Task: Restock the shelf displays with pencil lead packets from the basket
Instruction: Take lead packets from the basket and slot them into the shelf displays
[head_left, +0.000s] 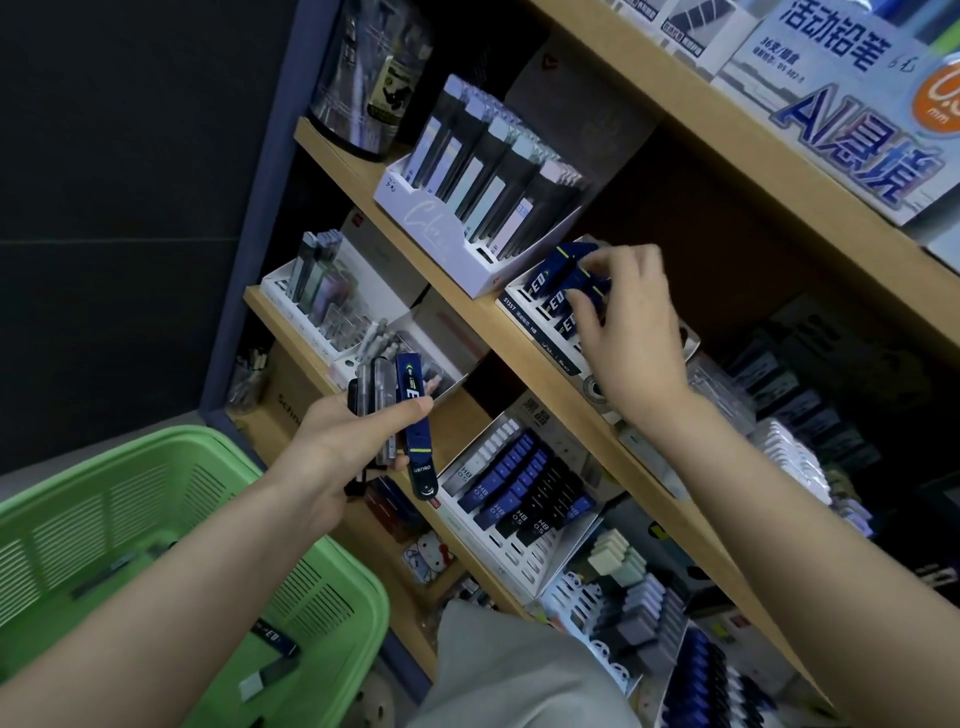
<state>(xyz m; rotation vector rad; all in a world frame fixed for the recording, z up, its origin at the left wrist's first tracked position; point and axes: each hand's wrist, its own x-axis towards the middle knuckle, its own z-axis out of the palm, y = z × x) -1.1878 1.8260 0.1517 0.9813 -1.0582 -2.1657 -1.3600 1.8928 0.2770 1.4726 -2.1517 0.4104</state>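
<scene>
Above shelf edge — right fingers round blue packet, left fingers round bundle

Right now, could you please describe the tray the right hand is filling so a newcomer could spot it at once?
Find the wooden shelf that carries the tall white display box of pastel-and-black packets. Immediately right of that box sits a low white tray, where the right hand pinches dark blue packets. Only this tray holds blue packets marked ED.
</scene>
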